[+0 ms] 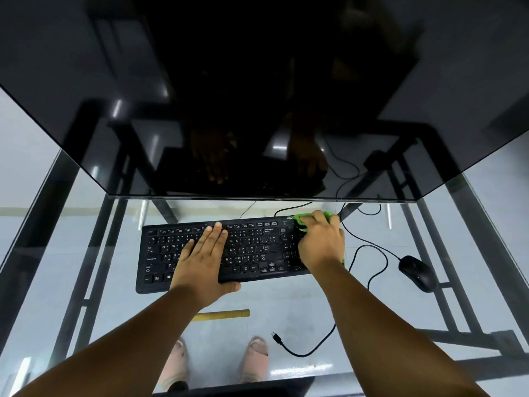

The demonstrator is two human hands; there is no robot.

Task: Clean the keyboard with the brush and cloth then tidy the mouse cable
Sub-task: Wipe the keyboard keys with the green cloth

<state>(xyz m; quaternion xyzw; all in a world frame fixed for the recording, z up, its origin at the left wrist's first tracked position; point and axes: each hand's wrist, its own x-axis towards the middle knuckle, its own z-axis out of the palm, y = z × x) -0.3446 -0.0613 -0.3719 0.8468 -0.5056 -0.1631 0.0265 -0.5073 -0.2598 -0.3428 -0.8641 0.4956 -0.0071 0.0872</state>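
Here the right hand point(320, 242) fingers grip the green cloth point(300, 219) on the keyboard point(252, 250) — left hand point(203, 259) fingers flat.

A black keyboard point(229, 250) lies flat on the glass tabletop point(286, 299); a green cloth point(303, 220) covers its far right corner. Right of it sits a black mouse point(417, 273) — its cable point(369, 259) loops loosely. A yellow brush handle point(226, 314) lies near the keyboard's front edge.
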